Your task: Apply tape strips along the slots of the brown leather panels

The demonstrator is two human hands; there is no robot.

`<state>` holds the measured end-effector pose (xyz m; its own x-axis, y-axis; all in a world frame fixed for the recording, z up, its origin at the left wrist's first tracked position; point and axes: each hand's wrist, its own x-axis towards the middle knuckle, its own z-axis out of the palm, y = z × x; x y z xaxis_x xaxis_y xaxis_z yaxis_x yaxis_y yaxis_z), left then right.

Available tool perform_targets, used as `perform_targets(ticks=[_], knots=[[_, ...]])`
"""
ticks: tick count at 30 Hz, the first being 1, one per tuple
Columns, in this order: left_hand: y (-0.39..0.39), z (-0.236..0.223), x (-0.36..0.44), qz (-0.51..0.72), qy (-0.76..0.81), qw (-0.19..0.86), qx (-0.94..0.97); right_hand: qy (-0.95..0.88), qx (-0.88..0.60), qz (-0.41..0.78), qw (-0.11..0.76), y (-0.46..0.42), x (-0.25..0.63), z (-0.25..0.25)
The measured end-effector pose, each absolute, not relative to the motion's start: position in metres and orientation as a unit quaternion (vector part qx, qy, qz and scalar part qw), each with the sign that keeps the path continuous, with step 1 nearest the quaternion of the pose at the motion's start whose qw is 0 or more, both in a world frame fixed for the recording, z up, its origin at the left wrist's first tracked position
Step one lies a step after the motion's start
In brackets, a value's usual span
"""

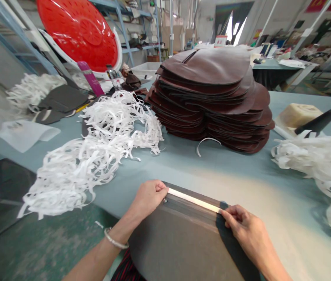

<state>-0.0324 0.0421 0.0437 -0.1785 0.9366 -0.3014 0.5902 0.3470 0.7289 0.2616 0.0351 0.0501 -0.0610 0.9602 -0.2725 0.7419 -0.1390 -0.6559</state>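
A dark grey-brown leather piece [180, 242] lies at the table's near edge, partly over my lap. A narrow white tape strip [193, 200] runs along its top edge. My left hand [148, 197] pinches the strip's left end with closed fingers. My right hand [246, 230] presses closed fingertips on the strip's right end. A bracelet sits on my left wrist.
A tall stack of brown leather pieces [212, 97] stands mid-table. Heaps of white paper strips lie at left [95, 152] and right [320, 164]. A red round lid [77, 31], a pink bottle [91, 78] and a black-handled tool [317, 123] sit further back on the grey-blue table [241, 171].
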Motion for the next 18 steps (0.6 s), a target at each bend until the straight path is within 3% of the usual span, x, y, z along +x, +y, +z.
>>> perform_targets(ticks=[10, 18], knots=[[0.051, 0.041, -0.033, 0.198, 0.77, 0.342, 0.5, -0.598, -0.69, 0.384, 0.132, 0.042, 0.26, 0.043], [0.053, 0.039, -0.035, 0.176, 0.771, 0.361, 0.495, -0.567, -0.687, 0.423, 0.166, 0.042, 0.261, 0.036]])
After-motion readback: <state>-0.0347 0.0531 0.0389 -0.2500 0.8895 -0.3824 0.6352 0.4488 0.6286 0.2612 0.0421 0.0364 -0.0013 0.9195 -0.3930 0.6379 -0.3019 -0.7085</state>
